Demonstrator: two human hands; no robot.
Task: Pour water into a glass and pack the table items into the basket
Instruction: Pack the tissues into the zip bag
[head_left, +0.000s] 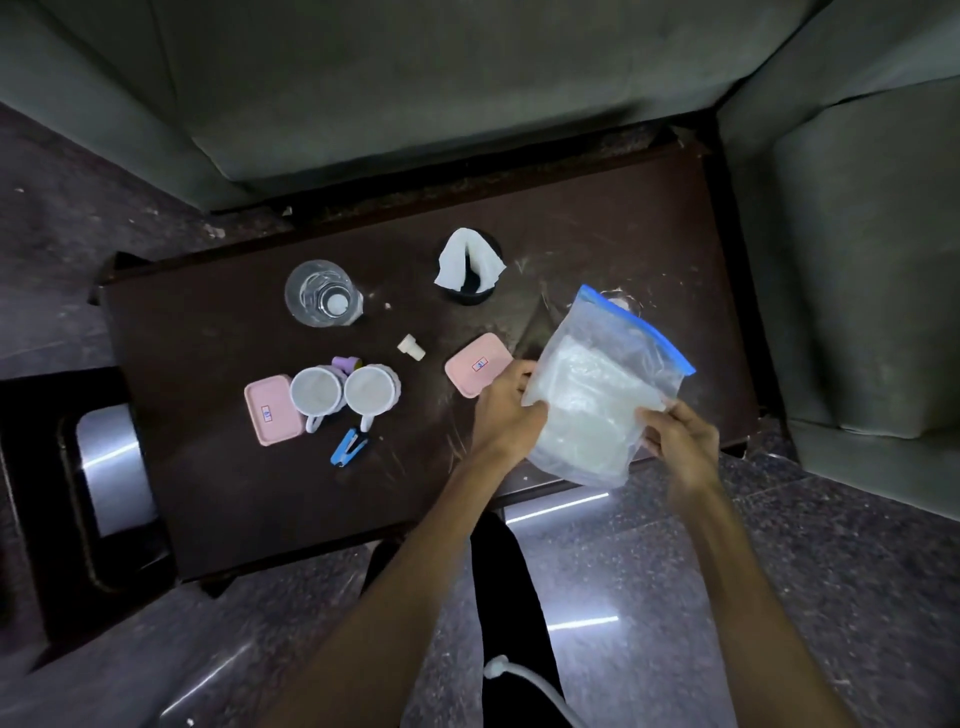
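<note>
Two hands up over the dark bench (218, 493), and both are clamped on one thing: a clear zip bag (597, 395) with a blue seal strip along its top edge. Biggest item in play, that bag, held tilted above the bench's right end, something white and flat showing through the plastic. Left hand (506, 410) has its fingers pinched on the bag's left edge; right hand (675, 436) grips the lower right edge.

Working from the bag: far to its left, up the bench, stands a clear glass (322, 293), seen from straight above. Between glass and bag, a dark round holder (470, 296) with white tissue (462, 260) spilling out. Just left of the bag, touching nothing but the bench, lies a pink lidded box (478, 364), its corner tucked under the left hand's knuckles. Further left sit two white mugs (345, 392) side by side, rims touching, and a second pink box (272, 410) pressed against the left one. Below the mugs, a small blue stapler (349, 448). Smallest of all, a cream stopper-like piece (411, 347), lying alone between the mugs and the holder.
</note>
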